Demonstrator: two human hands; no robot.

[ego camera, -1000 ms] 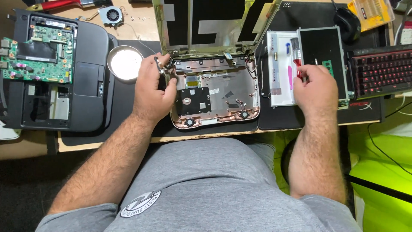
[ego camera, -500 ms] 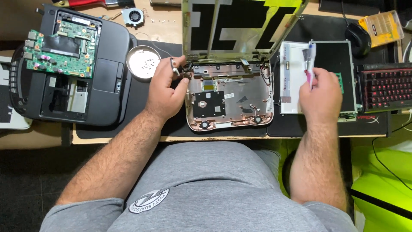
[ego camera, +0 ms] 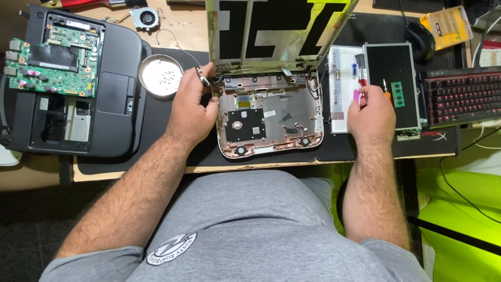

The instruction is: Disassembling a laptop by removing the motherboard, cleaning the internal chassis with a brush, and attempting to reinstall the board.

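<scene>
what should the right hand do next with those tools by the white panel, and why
Probably close the right hand on one tool, perhaps the pink-handled one under its fingertips, and carry it to the opened laptop base. The left hand already steadies the base's left hinge corner, and the right hand rests on the tools rather than on the base.

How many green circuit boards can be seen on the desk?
2. A large circuit board lies on the black case at far left; a small green memory module lies beside the right hand. Others may be hidden.
</scene>
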